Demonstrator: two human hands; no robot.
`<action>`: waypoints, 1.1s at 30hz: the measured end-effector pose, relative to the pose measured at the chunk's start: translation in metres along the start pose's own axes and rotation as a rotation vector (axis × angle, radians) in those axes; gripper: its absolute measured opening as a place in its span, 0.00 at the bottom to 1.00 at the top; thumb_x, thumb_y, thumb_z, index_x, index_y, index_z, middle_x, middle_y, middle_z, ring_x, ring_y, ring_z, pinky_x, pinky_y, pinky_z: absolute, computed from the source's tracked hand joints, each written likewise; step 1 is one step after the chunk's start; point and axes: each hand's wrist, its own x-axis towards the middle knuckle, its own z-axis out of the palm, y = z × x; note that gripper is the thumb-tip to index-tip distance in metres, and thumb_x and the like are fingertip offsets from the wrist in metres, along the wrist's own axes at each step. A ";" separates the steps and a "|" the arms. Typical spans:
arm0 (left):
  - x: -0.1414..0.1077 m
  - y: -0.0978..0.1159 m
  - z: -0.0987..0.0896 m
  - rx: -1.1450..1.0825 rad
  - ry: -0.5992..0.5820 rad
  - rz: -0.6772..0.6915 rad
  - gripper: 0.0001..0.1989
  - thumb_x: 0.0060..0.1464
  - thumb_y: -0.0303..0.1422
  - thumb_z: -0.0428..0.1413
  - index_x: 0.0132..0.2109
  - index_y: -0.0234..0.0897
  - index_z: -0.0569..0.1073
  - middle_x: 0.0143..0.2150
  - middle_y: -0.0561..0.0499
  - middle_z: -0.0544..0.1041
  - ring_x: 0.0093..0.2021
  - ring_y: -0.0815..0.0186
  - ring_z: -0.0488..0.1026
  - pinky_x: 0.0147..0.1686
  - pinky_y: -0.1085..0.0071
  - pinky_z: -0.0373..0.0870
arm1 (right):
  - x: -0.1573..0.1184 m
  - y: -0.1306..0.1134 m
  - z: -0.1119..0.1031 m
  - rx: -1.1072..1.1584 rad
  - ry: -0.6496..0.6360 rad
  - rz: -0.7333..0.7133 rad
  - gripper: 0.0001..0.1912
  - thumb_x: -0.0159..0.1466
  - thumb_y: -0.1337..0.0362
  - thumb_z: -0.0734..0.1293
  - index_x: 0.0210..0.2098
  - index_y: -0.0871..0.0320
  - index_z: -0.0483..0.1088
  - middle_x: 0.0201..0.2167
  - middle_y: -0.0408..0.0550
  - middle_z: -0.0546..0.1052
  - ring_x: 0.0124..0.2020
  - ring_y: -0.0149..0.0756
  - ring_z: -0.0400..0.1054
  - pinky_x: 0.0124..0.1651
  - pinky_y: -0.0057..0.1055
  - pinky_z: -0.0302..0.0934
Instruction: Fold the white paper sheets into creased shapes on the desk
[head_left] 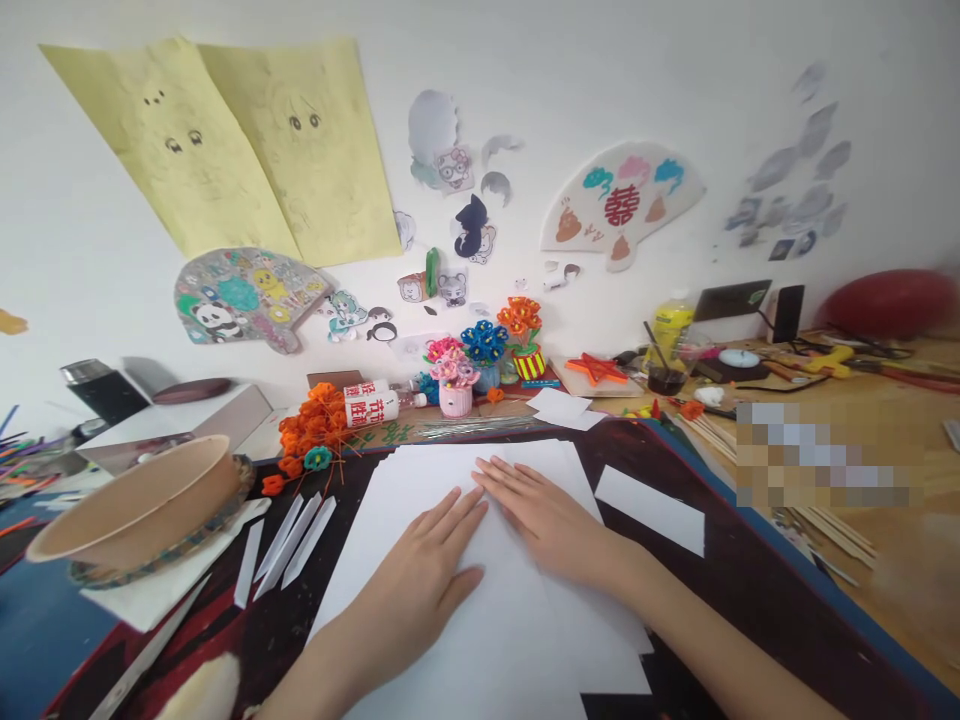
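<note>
Large sheets of white paper [390, 520] lie overlapping on a dark mat in front of me. My left hand [427, 565] rests on the paper, palm down with its fingers stretched out. My right hand [536, 510] also lies flat on it, fingers extended, its fingertips close to those of the left. To the right is a loose white paper rectangle [652, 508]. Several narrow folded paper strips [289, 545] lie to the left. White paper pieces [559, 405] sit beyond the sheets.
At left stand a round tan bowl-like container [142, 510] and scissors [150, 650]. Behind are orange craft flowers [319, 425], a pink flower pot [454, 400] and a plastic bottle [382, 403]. Wooden sticks [712, 440], a cup of dark liquid [664, 375] and a yellow bottle [673, 325] are at right.
</note>
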 end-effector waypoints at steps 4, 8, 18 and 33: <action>-0.006 0.001 0.010 -0.047 0.041 0.007 0.28 0.65 0.33 0.47 0.69 0.44 0.50 0.70 0.48 0.55 0.69 0.58 0.49 0.63 0.54 0.60 | 0.000 -0.003 -0.004 0.029 -0.006 0.029 0.27 0.71 0.64 0.49 0.69 0.53 0.48 0.70 0.42 0.49 0.70 0.34 0.39 0.70 0.43 0.40; -0.005 0.003 0.006 -0.015 0.034 0.016 0.27 0.64 0.34 0.49 0.68 0.43 0.53 0.69 0.47 0.56 0.69 0.57 0.50 0.62 0.51 0.61 | -0.001 -0.002 -0.004 0.042 -0.013 0.027 0.26 0.72 0.63 0.49 0.69 0.52 0.48 0.70 0.42 0.50 0.70 0.34 0.39 0.70 0.43 0.41; -0.007 0.003 0.007 0.029 -0.010 0.023 0.25 0.65 0.35 0.47 0.67 0.43 0.54 0.69 0.49 0.56 0.69 0.56 0.49 0.62 0.50 0.58 | -0.001 -0.002 -0.004 0.034 -0.047 0.045 0.26 0.72 0.62 0.48 0.69 0.53 0.46 0.70 0.41 0.48 0.70 0.32 0.38 0.70 0.42 0.39; -0.008 0.004 0.007 0.034 0.008 0.047 0.26 0.65 0.37 0.48 0.68 0.44 0.53 0.68 0.48 0.58 0.69 0.56 0.50 0.62 0.50 0.57 | -0.003 -0.004 -0.004 0.044 -0.016 0.022 0.27 0.71 0.65 0.49 0.69 0.52 0.49 0.70 0.43 0.51 0.70 0.34 0.42 0.69 0.43 0.41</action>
